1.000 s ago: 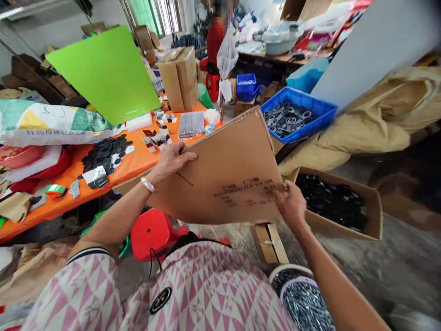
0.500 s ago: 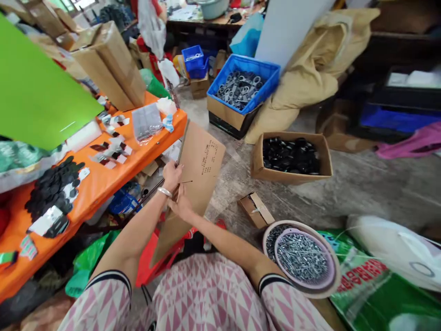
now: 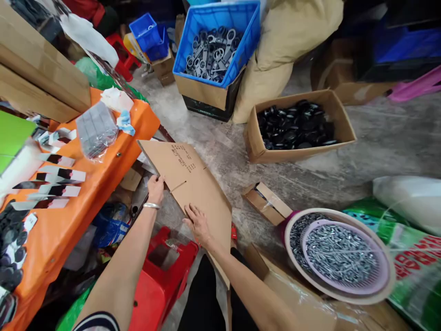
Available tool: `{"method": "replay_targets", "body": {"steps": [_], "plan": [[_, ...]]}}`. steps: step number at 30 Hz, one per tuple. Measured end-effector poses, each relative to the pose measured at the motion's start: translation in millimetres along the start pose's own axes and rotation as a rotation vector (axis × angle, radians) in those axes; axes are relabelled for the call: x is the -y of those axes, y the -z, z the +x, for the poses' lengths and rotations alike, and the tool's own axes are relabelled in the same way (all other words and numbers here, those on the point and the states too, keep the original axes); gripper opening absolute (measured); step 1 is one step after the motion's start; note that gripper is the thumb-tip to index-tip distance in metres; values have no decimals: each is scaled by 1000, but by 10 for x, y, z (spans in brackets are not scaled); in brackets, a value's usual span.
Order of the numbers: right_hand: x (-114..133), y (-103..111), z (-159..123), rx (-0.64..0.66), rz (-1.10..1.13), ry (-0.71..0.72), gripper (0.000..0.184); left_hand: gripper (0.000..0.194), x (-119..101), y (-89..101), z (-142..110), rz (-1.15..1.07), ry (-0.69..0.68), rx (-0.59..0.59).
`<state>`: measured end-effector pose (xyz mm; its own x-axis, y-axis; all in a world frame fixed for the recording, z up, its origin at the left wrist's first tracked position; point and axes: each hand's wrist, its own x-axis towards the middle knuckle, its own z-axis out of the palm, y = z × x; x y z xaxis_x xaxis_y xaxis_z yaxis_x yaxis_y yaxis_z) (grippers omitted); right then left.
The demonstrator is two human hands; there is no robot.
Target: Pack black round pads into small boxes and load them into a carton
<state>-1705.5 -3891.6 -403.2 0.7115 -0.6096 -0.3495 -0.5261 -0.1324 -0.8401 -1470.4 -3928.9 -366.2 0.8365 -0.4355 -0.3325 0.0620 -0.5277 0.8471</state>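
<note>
A flat brown cardboard sheet (image 3: pixel 193 184) with black writing on it slants down beside the orange table, above a red plastic stool (image 3: pixel 161 271). My left hand (image 3: pixel 155 187), with a silver bracelet at the wrist, grips the sheet's left edge with curled fingers. On the sheet's lower part lies my right hand (image 3: pixel 198 222), fingers spread flat and pressing on the cardboard.
The orange table (image 3: pixel 113 165) at left carries black-and-white cards, a clear packet and brown boxes. On the floor stand a cardboard box of black round parts (image 3: pixel 296 126), a blue crate of metal pieces (image 3: pixel 217 46), a small flattened carton (image 3: pixel 267 204) and a basin of screws (image 3: pixel 339 255).
The cardboard sheet has swung from upright in front of me down to a low slant beside the table. My right hand moved onto its face. My view tipped down toward the floor.
</note>
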Motion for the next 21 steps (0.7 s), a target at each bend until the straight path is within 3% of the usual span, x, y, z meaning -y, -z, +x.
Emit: {"method": "replay_targets", "body": {"steps": [3,7,13,15,18,21], "plan": [[-18,-28,160,-88,55,-7,46,25,35,0,-48,-63,73,35],[-40,-9,333,-106,86,-34,43,50,144,-54,-210,-232,179,178],[-109,360,632,-135,49,43,31,78,254,-152,-94,-189,121,299],[-97,549,782,-162,35,14,29,77,260,-193,-3,-165,113,287],[7,795,1048,-140,-92,-48,32,61,232,-300,150,-177,190,206],[182,946,1290,80,-416,-52,37,51,174,-462,342,-233,429,67]]}}
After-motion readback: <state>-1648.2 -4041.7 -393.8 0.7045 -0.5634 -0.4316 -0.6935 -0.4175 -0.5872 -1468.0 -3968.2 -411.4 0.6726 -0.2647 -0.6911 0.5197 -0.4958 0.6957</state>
